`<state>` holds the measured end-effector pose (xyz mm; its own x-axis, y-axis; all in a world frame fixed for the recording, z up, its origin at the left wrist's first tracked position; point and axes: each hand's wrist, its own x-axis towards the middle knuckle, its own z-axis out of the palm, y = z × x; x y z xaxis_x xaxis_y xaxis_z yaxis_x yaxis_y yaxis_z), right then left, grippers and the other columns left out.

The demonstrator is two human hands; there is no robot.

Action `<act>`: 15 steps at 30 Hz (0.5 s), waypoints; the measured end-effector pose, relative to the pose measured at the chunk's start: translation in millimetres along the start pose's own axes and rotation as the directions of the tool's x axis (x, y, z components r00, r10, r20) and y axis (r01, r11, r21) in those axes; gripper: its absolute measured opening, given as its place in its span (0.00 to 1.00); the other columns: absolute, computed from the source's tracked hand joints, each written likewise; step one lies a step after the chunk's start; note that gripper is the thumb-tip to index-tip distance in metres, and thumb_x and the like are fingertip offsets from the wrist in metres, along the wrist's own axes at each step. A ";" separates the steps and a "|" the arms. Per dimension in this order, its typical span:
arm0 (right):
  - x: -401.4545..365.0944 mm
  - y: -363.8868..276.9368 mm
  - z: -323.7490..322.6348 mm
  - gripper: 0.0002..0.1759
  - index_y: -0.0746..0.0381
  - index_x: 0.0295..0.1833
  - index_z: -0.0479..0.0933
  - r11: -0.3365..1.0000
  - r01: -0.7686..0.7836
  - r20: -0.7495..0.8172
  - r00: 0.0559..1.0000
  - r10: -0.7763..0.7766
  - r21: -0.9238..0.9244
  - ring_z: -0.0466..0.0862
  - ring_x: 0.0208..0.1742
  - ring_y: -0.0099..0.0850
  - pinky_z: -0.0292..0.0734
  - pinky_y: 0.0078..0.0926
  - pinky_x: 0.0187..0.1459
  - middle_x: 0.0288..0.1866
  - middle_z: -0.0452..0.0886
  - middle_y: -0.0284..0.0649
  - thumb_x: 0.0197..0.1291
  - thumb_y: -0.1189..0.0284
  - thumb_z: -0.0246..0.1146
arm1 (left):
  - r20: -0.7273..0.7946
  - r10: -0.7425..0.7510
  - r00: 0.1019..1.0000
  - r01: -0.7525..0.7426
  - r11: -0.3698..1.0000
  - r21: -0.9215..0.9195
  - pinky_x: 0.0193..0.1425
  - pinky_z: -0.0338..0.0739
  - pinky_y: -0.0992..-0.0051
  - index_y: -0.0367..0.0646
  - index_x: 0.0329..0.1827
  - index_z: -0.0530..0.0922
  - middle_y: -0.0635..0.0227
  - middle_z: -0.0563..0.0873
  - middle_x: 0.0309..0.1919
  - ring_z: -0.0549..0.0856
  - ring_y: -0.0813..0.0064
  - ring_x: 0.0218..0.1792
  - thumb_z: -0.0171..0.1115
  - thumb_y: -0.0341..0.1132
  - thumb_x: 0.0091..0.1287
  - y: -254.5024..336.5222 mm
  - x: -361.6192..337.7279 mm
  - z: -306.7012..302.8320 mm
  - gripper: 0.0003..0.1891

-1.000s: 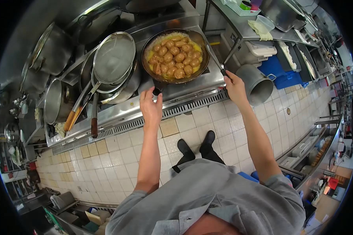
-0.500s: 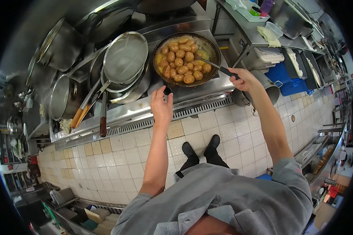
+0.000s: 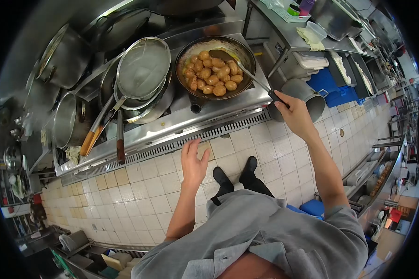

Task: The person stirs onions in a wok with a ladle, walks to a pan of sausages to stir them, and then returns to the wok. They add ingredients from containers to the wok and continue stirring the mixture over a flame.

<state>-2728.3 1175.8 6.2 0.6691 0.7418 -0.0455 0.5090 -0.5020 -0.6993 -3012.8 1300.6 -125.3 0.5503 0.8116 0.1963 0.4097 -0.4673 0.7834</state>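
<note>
A dark wok [image 3: 245, 49] full of browned round pieces [image 3: 212, 74] in yellow sauce sits on the steel stove [image 3: 181, 121]. My right hand [image 3: 293, 113] grips the black handle of a long ladle [image 3: 239, 63], whose bowl rests over the far side of the wok. My left hand [image 3: 193, 162] hangs open below the stove's front edge, over the tiled floor, holding nothing. The wok's short handle [image 3: 195, 107] points toward me, free.
A wire strainer [image 3: 143, 67] lies over a pot left of the wok, with wooden-handled tools [image 3: 118, 139] jutting over the stove edge. Steel pots [image 3: 67, 116] stand further left. A metal bucket [image 3: 307, 95] and blue bins [image 3: 333, 86] sit right of the stove.
My left hand has let go of the wok handle and dropped down away from the stove. The ladle has swung to the wok's far side.
</note>
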 end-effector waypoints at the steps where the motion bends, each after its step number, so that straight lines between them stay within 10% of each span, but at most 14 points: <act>1: -6.8 -1.9 -2.9 0.20 0.70 0.59 0.76 1.000 -0.004 0.003 1.000 0.004 -0.009 0.66 0.22 0.22 0.67 0.25 0.27 0.20 0.73 0.46 0.64 0.72 0.61 | 0.015 0.000 1.000 0.000 1.000 0.003 0.40 0.79 0.71 0.38 0.54 0.79 0.59 0.81 0.47 0.81 0.66 0.40 0.72 0.28 0.56 -4.2 -9.2 -1.1 0.21; 10: -47.3 -5.1 56.2 0.22 0.65 0.65 0.73 0.868 0.019 0.049 0.998 -0.050 0.497 0.68 0.19 0.15 0.61 0.15 0.20 0.29 0.78 0.30 0.68 0.69 0.60 | 0.018 -0.053 0.998 0.051 0.997 0.060 0.40 0.80 0.71 0.38 0.51 0.80 0.59 0.81 0.48 0.82 0.65 0.42 0.73 0.27 0.54 -32.9 -59.4 -18.7 0.20; 15: -17.5 -84.7 151.6 0.20 0.58 0.62 0.72 0.251 -0.610 0.632 0.775 -0.010 0.752 0.64 0.14 0.17 0.52 0.16 0.13 0.23 0.73 0.33 0.69 0.62 0.59 | 0.037 -0.173 0.984 0.173 0.985 0.009 0.43 0.80 0.68 0.37 0.53 0.79 0.55 0.80 0.49 0.81 0.59 0.45 0.71 0.29 0.56 -26.1 -65.8 -32.5 0.21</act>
<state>-2865.2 1272.8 -41.9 0.1709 0.8610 -0.4791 -0.6877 -0.2440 -0.6838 -3083.3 1270.8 -139.5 0.4976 0.8667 0.0362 0.5051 -0.3235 0.8001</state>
